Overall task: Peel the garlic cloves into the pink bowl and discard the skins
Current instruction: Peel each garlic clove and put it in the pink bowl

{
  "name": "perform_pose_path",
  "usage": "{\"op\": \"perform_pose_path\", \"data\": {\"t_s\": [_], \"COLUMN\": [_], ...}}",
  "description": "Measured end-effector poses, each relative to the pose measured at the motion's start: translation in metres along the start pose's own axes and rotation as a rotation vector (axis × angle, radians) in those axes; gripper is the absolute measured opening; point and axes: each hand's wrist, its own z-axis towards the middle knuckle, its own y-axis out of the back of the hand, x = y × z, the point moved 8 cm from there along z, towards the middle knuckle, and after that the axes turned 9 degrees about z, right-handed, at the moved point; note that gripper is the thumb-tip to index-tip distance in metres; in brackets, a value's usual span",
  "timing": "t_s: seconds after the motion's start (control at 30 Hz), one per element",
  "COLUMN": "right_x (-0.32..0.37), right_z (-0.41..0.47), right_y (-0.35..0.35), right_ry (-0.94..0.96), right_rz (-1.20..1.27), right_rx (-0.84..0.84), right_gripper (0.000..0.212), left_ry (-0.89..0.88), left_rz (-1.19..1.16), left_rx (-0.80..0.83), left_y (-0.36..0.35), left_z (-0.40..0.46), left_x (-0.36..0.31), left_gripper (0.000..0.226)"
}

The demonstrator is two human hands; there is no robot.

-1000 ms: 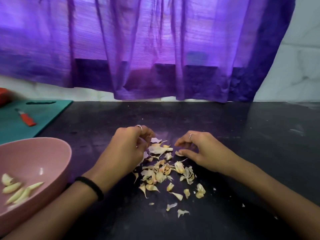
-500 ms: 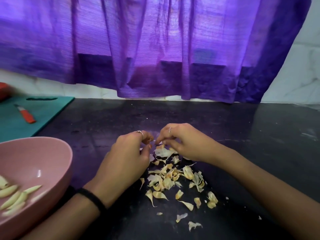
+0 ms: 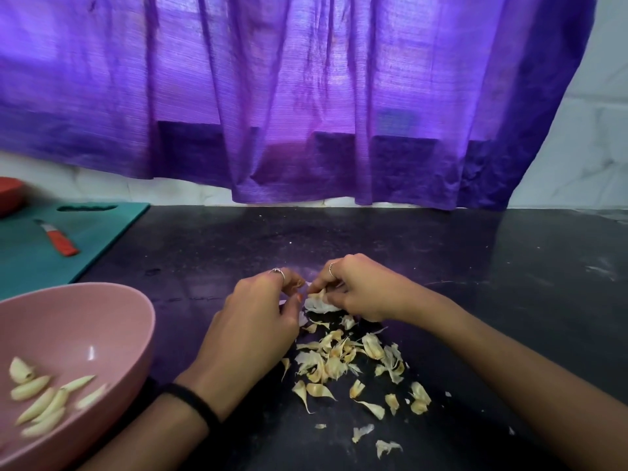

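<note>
Right hand [image 3: 365,288]: fingers curled, pinching a pale piece of garlic skin [image 3: 317,303] just above the counter. Left hand [image 3: 253,326]: fingers curled inward, tips meeting the right hand's at the same piece; whether it actually grips the piece cannot be told. Black band on the left wrist.

Loose skins [image 3: 343,360] lie scattered on the black countertop [image 3: 492,283], directly below and in front of both hands.

Pink bowl [image 3: 112,321] sits at left, near the left forearm, holding peeled cloves [image 3: 44,399].

Farther left: teal cutting board [image 3: 102,229] with an orange-handled knife [image 3: 59,241] on it. Purple curtain [image 3: 306,96] hangs behind.
</note>
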Motion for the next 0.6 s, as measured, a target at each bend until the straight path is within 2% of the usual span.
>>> {"op": "perform_pose_path", "data": {"t_s": [0.17, 0.3, 0.4, 0.6], "right_x": [-0.011, -0.022, -0.018, -0.006], "right_z": [-0.001, -0.018, -0.033, -0.047], "right_y": [0.008, 0.020, 0.019, 0.011], "right_ry": [-0.060, -0.099, -0.074, -0.053], "right_rz": [0.114, 0.465, 0.677, 0.654], "right_rx": [-0.107, -0.197, -0.190, -0.230], "right_gripper": [0.021, 0.016, 0.016, 0.016], "left_ry": [-0.016, -0.064, -0.082, -0.051], "left_rz": [-0.001, -0.056, -0.200, -0.439], "left_rx": [-0.017, -0.051, -0.037, -0.026], "left_y": [0.002, 0.003, 0.001, -0.005], "left_z": [0.001, 0.001, 0.003, 0.006], "left_x": [-0.002, -0.007, -0.016, -0.024], "left_gripper": [0.024, 0.027, 0.033, 0.042]}}
